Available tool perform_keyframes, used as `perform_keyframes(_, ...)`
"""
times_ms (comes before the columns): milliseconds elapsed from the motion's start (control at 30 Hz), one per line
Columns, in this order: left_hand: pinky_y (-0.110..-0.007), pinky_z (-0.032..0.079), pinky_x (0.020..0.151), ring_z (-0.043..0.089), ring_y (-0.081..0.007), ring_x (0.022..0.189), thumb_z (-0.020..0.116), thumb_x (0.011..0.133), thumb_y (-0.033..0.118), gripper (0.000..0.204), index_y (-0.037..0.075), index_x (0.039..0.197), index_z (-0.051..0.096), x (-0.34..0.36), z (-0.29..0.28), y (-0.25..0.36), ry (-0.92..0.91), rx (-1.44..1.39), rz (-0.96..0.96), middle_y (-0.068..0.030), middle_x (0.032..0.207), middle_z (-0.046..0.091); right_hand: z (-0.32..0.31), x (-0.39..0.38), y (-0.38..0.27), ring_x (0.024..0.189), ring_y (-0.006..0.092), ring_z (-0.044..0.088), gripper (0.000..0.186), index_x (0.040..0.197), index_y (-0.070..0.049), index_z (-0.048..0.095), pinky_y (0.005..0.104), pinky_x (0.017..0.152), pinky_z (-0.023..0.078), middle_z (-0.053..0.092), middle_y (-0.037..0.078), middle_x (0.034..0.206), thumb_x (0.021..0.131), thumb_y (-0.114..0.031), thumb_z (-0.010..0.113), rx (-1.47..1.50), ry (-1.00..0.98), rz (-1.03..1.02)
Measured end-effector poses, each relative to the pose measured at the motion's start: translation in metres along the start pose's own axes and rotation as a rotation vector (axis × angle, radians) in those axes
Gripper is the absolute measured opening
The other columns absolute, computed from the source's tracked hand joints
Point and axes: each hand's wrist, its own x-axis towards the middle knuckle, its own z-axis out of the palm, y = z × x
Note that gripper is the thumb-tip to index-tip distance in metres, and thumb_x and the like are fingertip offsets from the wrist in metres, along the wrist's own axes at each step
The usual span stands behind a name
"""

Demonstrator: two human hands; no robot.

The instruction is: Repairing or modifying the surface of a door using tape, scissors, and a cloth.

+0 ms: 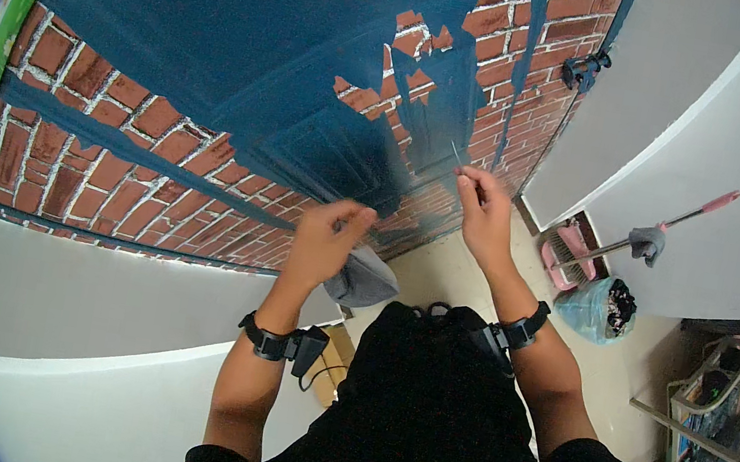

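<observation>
Before me stands a dark blue panelled door (230, 15), partly covered by a torn, red brick-patterned covering (128, 110). Jagged scraps of that covering (415, 40) remain between the bare blue areas. My right hand (486, 213) pinches a thin, silvery, pointed tool (456, 153), its tip up by the blue surface; its exact kind is unclear. Lower and to the left, my left hand (326, 241) is closed near the door, fingers curled together. Whatever it may hold is hidden. A grey cloth-like thing (364, 280) shows just beyond my left wrist; I cannot tell whether they touch.
A black handle (586, 70) juts from the right edge. On the floor at right are a pink dustpan (570, 253), a long-handled broom (671, 225) and a bagged bin (598, 308). A cluttered metal rack (717, 421) stands far right. Cardboard (331, 365) lies beside my left forearm.
</observation>
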Motion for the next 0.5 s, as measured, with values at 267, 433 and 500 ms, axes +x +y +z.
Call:
perform_keyframes(267, -0.026, 0.043, 0.059, 0.051, -0.0077, 0.061, 0.062, 0.095, 0.009, 0.029, 0.004, 0.123, 0.067, 0.016, 0.009, 0.000, 0.106, 0.031, 0.072, -0.0029, 0.067, 0.064, 0.036, -0.006, -0.021, 0.082, 0.0234, 0.062, 0.025, 0.116, -0.003, 0.064, 0.0328, 0.073, 0.049, 0.064, 0.013, 0.095, 0.093, -0.013, 0.066, 0.114, -0.205, 0.049)
perform_keyframes(433, -0.026, 0.043, 0.055, 0.054, -0.0062, 0.059, 0.061, 0.097, 0.011, 0.025, 0.000, 0.118, 0.068, 0.033, -0.013, 0.011, 0.047, -0.030, -0.121, -0.0043, 0.068, 0.068, 0.060, -0.006, -0.023, 0.086, 0.0300, 0.061, 0.021, 0.111, -0.004, 0.064, 0.0397, 0.076, 0.047, 0.064, 0.015, 0.094, 0.091, -0.011, 0.067, 0.158, -0.156, -0.039)
perform_keyframes(500, -0.025, 0.042, 0.055, 0.055, -0.0065, 0.059, 0.061, 0.097, 0.011, 0.023, 0.000, 0.114, 0.070, 0.036, -0.019, 0.011, 0.040, -0.004, -0.094, -0.0046, 0.068, 0.068, 0.068, -0.005, -0.029, 0.089, 0.0311, 0.061, 0.020, 0.110, -0.004, 0.064, 0.0409, 0.078, 0.046, 0.064, 0.014, 0.094, 0.090, -0.010, 0.067, 0.118, -0.111, -0.115)
